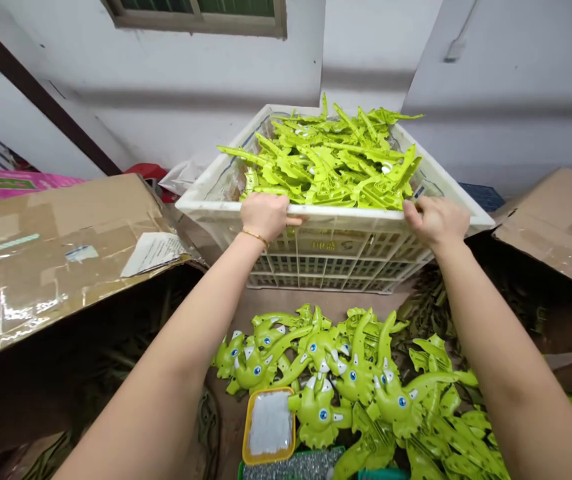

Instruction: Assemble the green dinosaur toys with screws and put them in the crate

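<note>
A white plastic crate stands against the wall, heaped with bright green plastic pieces. My left hand is closed over the left part of the crate's front rim, a thin band on its wrist. Farther right, my right hand grips the same rim. Below the crate lies a pile of green dinosaur-like figure parts with blue eyes and white horns. At the pile's front left is a yellow-rimmed tray of whitish contents, beside a green container of small metallic pieces.
An open cardboard box stands at the left, with dark parts inside. Another cardboard box is at the right, near dark green parts. Behind the crate are a wall and a window.
</note>
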The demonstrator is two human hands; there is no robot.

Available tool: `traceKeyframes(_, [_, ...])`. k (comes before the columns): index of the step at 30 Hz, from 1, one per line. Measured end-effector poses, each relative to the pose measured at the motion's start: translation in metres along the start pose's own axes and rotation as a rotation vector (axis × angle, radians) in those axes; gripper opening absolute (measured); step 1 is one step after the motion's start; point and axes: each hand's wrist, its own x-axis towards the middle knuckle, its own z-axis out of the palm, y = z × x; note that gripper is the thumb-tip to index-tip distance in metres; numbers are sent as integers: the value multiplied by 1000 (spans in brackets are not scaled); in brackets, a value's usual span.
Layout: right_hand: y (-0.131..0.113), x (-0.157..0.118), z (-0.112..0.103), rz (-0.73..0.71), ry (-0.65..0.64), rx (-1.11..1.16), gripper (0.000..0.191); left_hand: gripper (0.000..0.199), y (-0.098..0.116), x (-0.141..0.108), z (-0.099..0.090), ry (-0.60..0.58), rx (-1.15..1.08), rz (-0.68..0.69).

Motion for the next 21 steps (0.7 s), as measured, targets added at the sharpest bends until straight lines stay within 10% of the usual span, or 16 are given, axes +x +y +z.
traceKeyframes(9, [-22,90,39,81,-178,-28,106,75,13,98,12,-176,6,76])
traceKeyframes(16, [-21,34,76,29,338,-96,84,70,25,37,59,231,-150,-13])
traceKeyframes(21, [-8,-12,72,-136,649,-6,50,66,24,-12,59,512,-125,113])
